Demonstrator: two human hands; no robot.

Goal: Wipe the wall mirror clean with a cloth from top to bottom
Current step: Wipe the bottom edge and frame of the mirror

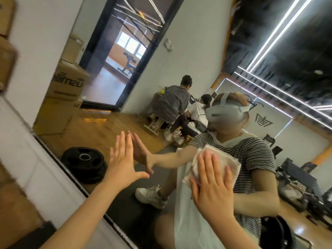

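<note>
The wall mirror (179, 56) fills most of the view, tilted, with its dark frame edge running from the left down to the bottom. My left hand (124, 160) lies flat against the glass low on the mirror, fingers straight and spread, meeting its own reflection. My right hand (212, 182) presses a folded whitish cloth (228, 162) flat onto the glass with straight fingers; the cloth shows above and to the left of my fingers. The mirror reflects a seated person wearing a headset and a striped shirt.
A white wall (36, 51) borders the mirror on the left, with cardboard boxes (7, 51) at the far left edge. The reflection shows stacked boxes, black weight plates, a wooden floor, two other people seated at the back, and gym benches.
</note>
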